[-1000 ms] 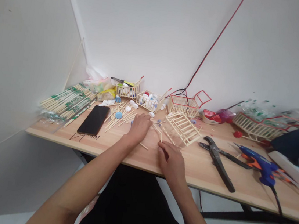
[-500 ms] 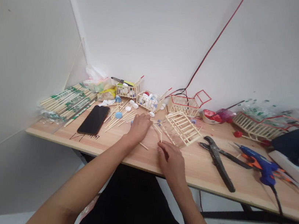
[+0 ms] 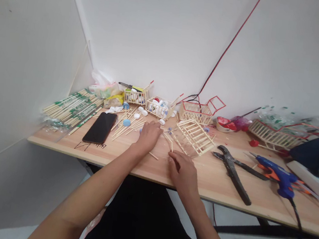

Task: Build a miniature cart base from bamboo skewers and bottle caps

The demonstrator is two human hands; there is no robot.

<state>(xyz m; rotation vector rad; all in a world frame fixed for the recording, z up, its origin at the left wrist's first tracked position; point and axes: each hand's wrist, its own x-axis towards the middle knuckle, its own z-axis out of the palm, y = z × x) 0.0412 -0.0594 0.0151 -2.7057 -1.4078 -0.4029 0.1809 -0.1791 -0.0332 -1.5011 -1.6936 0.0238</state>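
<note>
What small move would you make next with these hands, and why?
Probably a light press to test the bend in the thin sticks between the hands. The right hand has its fingertips at their near end and the left hand rests by the far end, so both seem placed to steady them; whether the sticks are joined there, I cannot tell.

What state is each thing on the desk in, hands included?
Left hand: palm down, grip hidden
Right hand: fingertips at angled sticks, grip unclear
Angled sticks: meeting at a bend
Slatted stick frame: unpainted
Phone: flat, screen dark
Pliers: lying down, handles spread
Glue gun: on its side, power unclear
Central red-rimmed basket: upright
Basket of white pieces: upright, filled
Bowl: holding something red
</note>
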